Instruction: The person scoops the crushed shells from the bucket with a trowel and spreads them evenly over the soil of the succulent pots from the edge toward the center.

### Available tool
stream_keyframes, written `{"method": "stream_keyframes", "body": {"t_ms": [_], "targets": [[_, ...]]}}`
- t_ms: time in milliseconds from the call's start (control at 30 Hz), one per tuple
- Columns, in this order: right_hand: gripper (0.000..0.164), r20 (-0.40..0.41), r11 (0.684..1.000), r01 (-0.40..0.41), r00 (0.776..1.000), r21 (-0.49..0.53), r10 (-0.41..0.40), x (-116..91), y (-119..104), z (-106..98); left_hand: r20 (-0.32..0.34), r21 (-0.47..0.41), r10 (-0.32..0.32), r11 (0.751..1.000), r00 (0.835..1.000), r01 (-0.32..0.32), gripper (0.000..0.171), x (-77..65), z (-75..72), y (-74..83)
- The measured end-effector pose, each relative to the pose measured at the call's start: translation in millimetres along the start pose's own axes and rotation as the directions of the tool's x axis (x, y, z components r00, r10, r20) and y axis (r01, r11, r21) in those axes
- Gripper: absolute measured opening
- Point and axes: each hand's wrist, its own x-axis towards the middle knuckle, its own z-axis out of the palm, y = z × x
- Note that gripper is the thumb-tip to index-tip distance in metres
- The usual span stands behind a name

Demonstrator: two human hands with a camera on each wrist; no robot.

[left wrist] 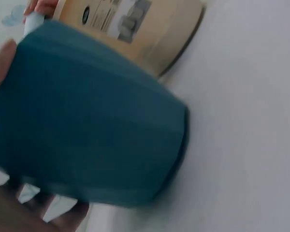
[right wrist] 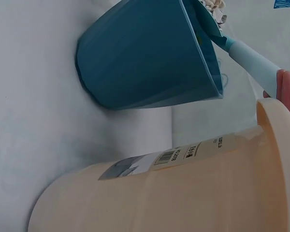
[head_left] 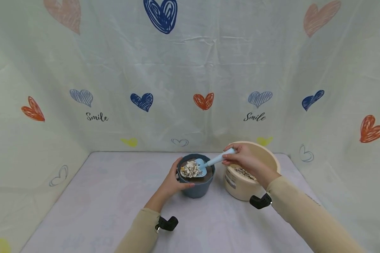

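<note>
A blue-grey plant pot (head_left: 194, 190) stands on the table, and my left hand (head_left: 170, 181) grips its left side, thumb along the front near the rim. My right hand (head_left: 242, 159) holds a light blue scoop (head_left: 216, 160) by its handle. The scoop's head, heaped with a pale, coarse, crumbly mix (head_left: 190, 169), is over the pot's mouth. Brownish material shows inside the pot beneath it. To the right stands a cream bucket (head_left: 235, 188) with more of the grainy mix (head_left: 245, 173) in it; my right forearm passes over its rim and hides part of the inside.
The bucket bears a printed label (right wrist: 171, 157) on its side, close beside the pot. A pale cloth covers the table (head_left: 114, 203). Behind and at both sides hangs a white curtain (head_left: 177, 73) printed with hearts.
</note>
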Motion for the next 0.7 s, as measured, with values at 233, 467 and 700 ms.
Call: {"method": "stream_keyframes", "body": {"t_ms": [233,467,700], "targets": [[0.037,0.016,0.999,0.012,1.000,-0.037,-0.012,0,0,2,0.193,-0.091,0.028,0.996,0.981,-0.010,0.106,17.1,-14.7,-7.9],[0.034,0.015,0.998,0.027,1.000,-0.049,-0.027,2,0,1,0.333,-0.060,0.017,0.998,0.943,0.003,0.105,30.1,-29.9,0.6],[0.038,0.005,0.998,0.009,1.000,-0.070,-0.009,1,-1,4,0.413,-0.046,0.064,0.998,0.909,-0.049,0.102,39.9,-38.1,-4.7]]}}
